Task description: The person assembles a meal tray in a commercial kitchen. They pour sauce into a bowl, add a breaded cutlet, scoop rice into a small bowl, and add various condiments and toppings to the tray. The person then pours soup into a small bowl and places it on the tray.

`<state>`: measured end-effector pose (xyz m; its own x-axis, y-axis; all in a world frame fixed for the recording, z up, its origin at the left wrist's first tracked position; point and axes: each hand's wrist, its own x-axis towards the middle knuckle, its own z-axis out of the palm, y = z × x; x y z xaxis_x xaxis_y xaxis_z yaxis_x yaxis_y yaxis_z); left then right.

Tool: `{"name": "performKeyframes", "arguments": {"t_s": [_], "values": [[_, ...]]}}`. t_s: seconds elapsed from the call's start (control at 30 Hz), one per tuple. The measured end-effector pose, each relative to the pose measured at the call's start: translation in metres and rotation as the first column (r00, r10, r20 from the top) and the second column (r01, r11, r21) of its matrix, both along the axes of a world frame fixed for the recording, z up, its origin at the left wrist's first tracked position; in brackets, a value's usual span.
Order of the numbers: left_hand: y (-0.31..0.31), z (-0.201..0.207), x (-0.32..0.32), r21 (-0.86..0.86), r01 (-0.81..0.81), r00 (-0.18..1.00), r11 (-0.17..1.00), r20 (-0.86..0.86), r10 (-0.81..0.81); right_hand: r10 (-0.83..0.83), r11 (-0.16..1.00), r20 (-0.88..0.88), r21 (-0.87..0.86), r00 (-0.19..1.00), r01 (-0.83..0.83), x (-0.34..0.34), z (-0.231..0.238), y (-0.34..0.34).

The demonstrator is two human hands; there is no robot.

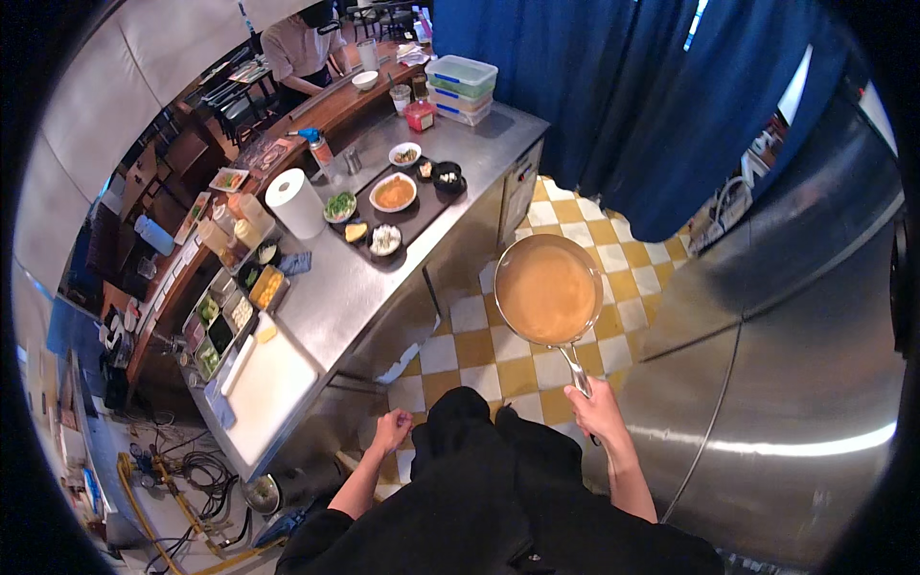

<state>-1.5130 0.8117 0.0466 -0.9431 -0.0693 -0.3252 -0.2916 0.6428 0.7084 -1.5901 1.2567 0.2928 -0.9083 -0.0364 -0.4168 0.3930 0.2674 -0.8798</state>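
Observation:
My right hand (599,410) is wrapped round the handle of a metal pan (567,355), which I hold out over the tiled floor. A smooth orange-brown sauce or soup (546,290) fills much of it. My left hand (391,431) hangs at my side, its fingers curled in with nothing seen in them. Nearest to that hand is the steel counter (331,331). On it a dark tray (422,218) carries a bowl of orange soup (393,194), a bowl of rice (385,241), a green salad (339,206) and several small dishes.
A white cutting board (273,393) lies at the counter's near end, beside ingredient containers (230,311). A paper towel roll (295,203), a blue-topped torch (316,147) and stacked plastic boxes (462,88) stand farther back. A blue curtain (613,105) hangs ahead; a steel appliance (786,383) stands right. Another person (297,53) is beyond the counter.

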Motion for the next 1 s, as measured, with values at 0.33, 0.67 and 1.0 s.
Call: {"name": "performKeyframes", "arguments": {"t_s": [0.33, 0.67, 1.0], "values": [[0.054, 0.073, -0.486, 0.186, -0.116, 0.797, 0.976, -0.569, 0.203, 0.063, 0.997, 0.094, -0.053, 0.994, -0.058, -0.308, -0.021, -0.001], [0.085, 0.068, -0.655, -0.170, -0.298, 0.824, 0.939, -0.542, 0.163, 0.185, 0.983, 0.083, -0.008, 0.979, -0.185, -0.502, -0.047, -0.019], [0.086, 0.052, -0.668, 0.013, -0.468, 0.787, 0.884, -0.449, 0.423, 0.370, 0.928, 0.115, 0.007, 0.922, -0.373, -0.602, -0.042, -0.029]]}}
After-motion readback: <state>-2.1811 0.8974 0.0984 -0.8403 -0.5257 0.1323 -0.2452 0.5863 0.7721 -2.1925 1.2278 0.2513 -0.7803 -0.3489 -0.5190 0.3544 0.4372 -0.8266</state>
